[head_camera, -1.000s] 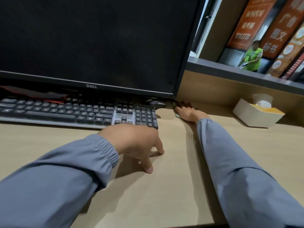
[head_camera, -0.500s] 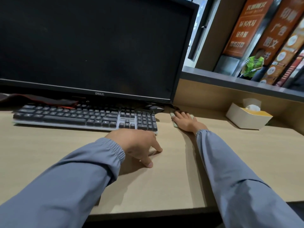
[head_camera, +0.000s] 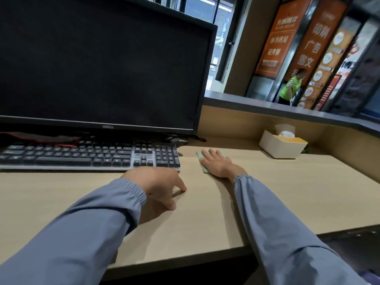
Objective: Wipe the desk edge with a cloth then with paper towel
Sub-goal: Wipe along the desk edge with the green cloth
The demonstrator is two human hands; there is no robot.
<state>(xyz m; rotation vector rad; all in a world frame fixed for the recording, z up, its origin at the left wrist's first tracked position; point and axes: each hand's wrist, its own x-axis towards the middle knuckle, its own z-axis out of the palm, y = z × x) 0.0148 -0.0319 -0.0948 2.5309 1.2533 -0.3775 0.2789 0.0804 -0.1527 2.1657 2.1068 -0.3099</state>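
The right hand point(head_camera: 218, 164) lies flat on a green cloth point(head_camera: 201, 159), fingers straight and a little spread, palm pressing it to the desk point(head_camera: 287, 192). The cloth sits far back on the desk, just right of the keyboard point(head_camera: 88, 156) and in front of the monitor's right corner; only its left rim and a strip past the fingertips show round the hand. The left hand point(head_camera: 160, 184) is well apart from the right, nearer the body, just in front of the keyboard's number pad. It holds nothing: its fingers bend downward and the tips of thumb and forefinger touch the desk, propping the hand up. Both arms wear grey-blue sleeves with elastic cuffs.

The desk's front edge point(head_camera: 185, 262) runs across the lower view, dark below the pale wood top, and the right forearm crosses over it. The monitor point(head_camera: 98, 64) is dark. A mouse point(head_camera: 178, 140) lies in shadow under its right end. A white box point(head_camera: 282, 145) with a tissue sticking out stands against the back wall, well right of the cloth. Beyond the counter a person in a green vest point(head_camera: 290, 89) stands by orange signs
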